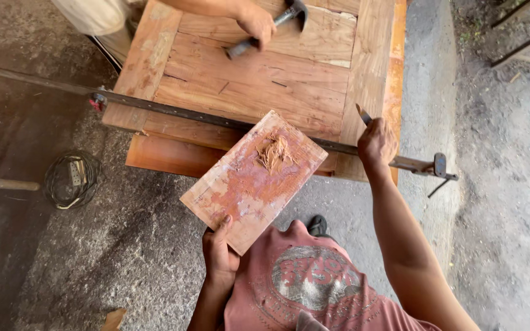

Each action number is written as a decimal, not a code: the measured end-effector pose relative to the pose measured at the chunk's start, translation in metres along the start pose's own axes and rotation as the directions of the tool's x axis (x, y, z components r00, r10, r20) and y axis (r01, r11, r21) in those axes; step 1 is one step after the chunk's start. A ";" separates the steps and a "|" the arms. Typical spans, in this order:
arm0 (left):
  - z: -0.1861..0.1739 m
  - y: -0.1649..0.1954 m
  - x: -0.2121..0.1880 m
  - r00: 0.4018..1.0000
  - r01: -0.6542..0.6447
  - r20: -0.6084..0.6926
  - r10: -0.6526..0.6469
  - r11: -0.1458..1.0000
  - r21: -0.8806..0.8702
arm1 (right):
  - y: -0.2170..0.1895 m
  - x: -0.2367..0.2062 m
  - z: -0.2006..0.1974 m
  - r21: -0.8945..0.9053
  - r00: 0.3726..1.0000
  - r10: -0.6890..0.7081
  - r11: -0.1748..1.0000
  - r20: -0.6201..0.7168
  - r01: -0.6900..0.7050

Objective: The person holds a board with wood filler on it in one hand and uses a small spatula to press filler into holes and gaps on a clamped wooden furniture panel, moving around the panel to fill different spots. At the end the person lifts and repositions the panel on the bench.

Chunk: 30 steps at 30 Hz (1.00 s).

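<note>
At the panel's near edge, left hand grips the board as a putty palette; right hand clamps the knife, poised to apply.

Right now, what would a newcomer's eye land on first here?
The stained board with a lump of brown putty, held mid-frame by the left hand. Behind it, the right hand holds a thin blade to the clamped wooden door panel. At the top, another person's hand grips a hammer.

Coiled cable on concrete floor; perhaps a wooden pole nearby.
</note>
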<state>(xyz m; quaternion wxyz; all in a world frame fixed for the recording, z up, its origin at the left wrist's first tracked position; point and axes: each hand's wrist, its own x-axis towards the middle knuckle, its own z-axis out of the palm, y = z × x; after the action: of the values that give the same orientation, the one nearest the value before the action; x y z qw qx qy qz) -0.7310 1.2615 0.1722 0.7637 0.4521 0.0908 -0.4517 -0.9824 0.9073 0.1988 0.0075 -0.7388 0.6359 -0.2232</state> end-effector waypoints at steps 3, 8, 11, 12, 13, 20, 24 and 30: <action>0.002 0.003 0.004 1.000 -0.008 0.012 0.008 1.000 0.004 | -0.001 -0.001 0.003 -0.003 0.999 -0.044 0.999 0.004 0.044; 0.010 0.007 0.010 0.999 0.008 -0.047 -0.006 0.999 0.041 | 0.006 0.002 0.007 -0.028 0.999 -0.043 0.999 -0.016 0.042; 0.013 0.009 0.013 0.999 0.004 -0.047 -0.001 0.998 0.061 | 0.010 0.001 0.013 -0.029 0.997 -0.060 0.998 -0.046 0.059; 0.013 0.008 0.013 0.999 0.004 -0.040 -0.002 0.998 0.058 | 0.012 0.000 0.015 -0.025 0.996 -0.067 0.998 -0.057 0.065; 0.014 0.008 0.012 0.999 0.004 -0.039 -0.002 0.999 0.054 | 0.014 -0.002 0.017 -0.020 0.995 -0.076 0.997 -0.063 0.075; 0.018 0.009 0.004 1.000 -0.017 0.004 0.017 0.999 -0.028 | 0.021 -0.007 0.033 -0.066 0.989 -0.133 0.990 -0.066 0.129; 0.019 0.011 -0.001 0.998 -0.026 0.054 0.032 0.995 -0.100 | 0.026 -0.007 0.041 -0.062 0.995 -0.100 0.993 -0.019 0.099; 0.013 0.007 0.000 0.998 -0.055 0.039 0.059 0.994 -0.094 | 0.030 -0.009 0.050 -0.108 0.983 -0.178 0.979 -0.039 0.173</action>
<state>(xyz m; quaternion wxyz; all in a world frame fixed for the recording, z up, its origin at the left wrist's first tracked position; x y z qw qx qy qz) -0.7291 1.2528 0.1839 0.7981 0.4090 0.0827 -0.4346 -0.9942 0.8961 0.1419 -0.0661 -0.7858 0.5789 -0.2074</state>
